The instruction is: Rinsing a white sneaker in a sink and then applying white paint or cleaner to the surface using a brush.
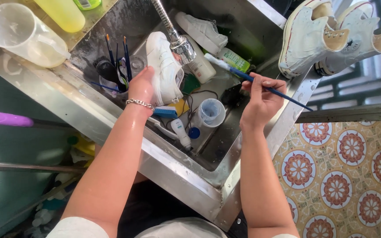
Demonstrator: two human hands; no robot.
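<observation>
My left hand (142,87), with a silver chain bracelet on the wrist, grips a white sneaker (165,67) and holds it under the metal tap (179,43) inside the steel sink (111,123). My right hand (261,99) pinches a thin blue paintbrush (265,88) over the sink's right side; its pale bristle end points toward the sneaker. A second white sneaker (202,30) lies at the back of the sink.
In the sink lie several brushes in a holder (117,57), a white bottle (201,66), a green bottle (234,59), a blue scrub brush (166,111), a small tube (180,131) and a clear cup (211,112). A plastic jug (20,35) stands on the left rim. Two white high-top shoes (327,35) sit at right.
</observation>
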